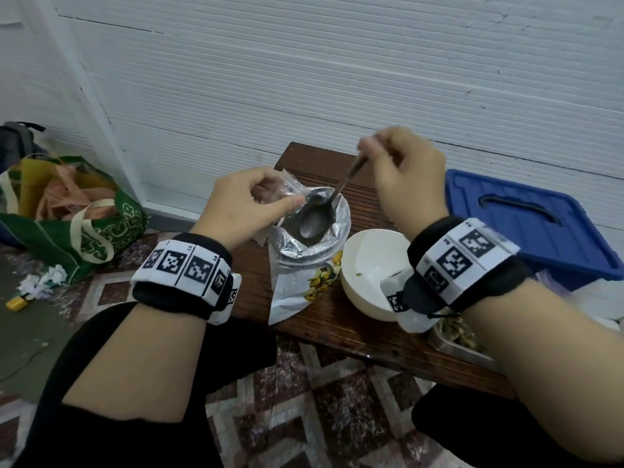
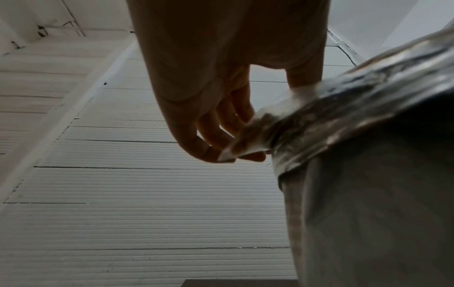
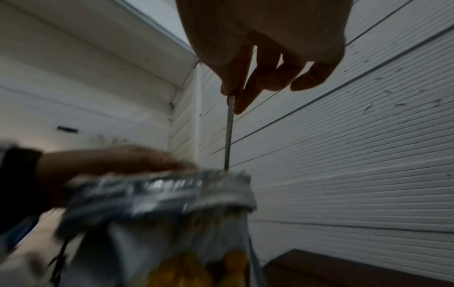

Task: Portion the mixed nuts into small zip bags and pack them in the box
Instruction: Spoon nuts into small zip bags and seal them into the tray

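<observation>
Bench [image 1: 337, 319]: one nut bag [image 1: 304, 265], spoon [image 1: 315, 221], bowl [image 1: 368, 275].

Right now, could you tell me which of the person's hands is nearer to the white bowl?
Right. The right hand holds the spoon just above and behind the white bowl. The left hand sits farther off, across the foil nut bag.

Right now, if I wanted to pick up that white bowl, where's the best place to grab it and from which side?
Pinch the white bowl by its rim, coming from above on its near edge. It stands upright and open, so the rim is exposed; the foil nut pouch crowds one side, the right hand's wrist overhangs the other.
</observation>
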### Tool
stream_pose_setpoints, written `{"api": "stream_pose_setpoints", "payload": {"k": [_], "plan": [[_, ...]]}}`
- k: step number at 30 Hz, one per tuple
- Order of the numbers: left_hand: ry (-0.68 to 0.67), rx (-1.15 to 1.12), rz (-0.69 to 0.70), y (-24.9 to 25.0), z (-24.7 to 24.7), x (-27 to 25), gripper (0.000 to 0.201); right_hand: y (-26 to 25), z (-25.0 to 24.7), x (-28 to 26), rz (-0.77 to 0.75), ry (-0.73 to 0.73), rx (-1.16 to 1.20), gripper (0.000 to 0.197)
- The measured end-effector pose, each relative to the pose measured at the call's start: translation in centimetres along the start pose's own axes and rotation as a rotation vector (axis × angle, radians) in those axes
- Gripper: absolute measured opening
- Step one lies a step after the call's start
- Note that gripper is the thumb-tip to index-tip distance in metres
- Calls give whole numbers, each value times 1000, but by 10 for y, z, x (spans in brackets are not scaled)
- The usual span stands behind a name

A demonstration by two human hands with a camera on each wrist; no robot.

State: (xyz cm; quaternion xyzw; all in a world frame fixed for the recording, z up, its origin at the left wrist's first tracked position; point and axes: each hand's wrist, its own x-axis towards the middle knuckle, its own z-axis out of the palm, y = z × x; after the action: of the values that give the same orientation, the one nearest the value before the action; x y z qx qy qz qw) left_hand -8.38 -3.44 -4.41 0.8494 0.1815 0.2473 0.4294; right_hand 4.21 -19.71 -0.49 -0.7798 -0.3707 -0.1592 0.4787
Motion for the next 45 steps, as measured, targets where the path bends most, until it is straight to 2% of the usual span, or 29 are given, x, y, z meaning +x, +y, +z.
{"api": "stream_pose_setpoints", "payload": {"k": [2,5,8,14,17,20,24,28,31,39,45], "plan": [[-6,4,4,-2,2,-1,24,2,12,-12,-97,-153,-104,19],[-32,-13,7,-3,5,-2,32,7,25,-27,-183,-292,-303,21],[-47,-12,13,-5,7,-3,35,12,29,-37,-125,-407,-354,23],[-29,35,34,-7,9,-2,38,7,29,-30,93,-571,-240,26],[-22,37,37,-8,9,-2,41,8,28,-27,216,-527,-62,25],[-29,55,46,-7,9,-2,39,7,25,-25,332,-382,109,23],[-41,56,44,-4,7,-3,39,14,18,-15,427,-147,91,27],[-18,31,37,-1,3,-3,38,23,9,-4,533,-3,71,34],[-8,17,40,-2,-5,-1,39,25,1,2,558,44,58,34],[-110,65,-8,-1,-18,-1,39,24,-16,25,559,101,23,25],[-165,108,-12,3,-17,0,43,18,-20,41,545,117,57,28]]}}
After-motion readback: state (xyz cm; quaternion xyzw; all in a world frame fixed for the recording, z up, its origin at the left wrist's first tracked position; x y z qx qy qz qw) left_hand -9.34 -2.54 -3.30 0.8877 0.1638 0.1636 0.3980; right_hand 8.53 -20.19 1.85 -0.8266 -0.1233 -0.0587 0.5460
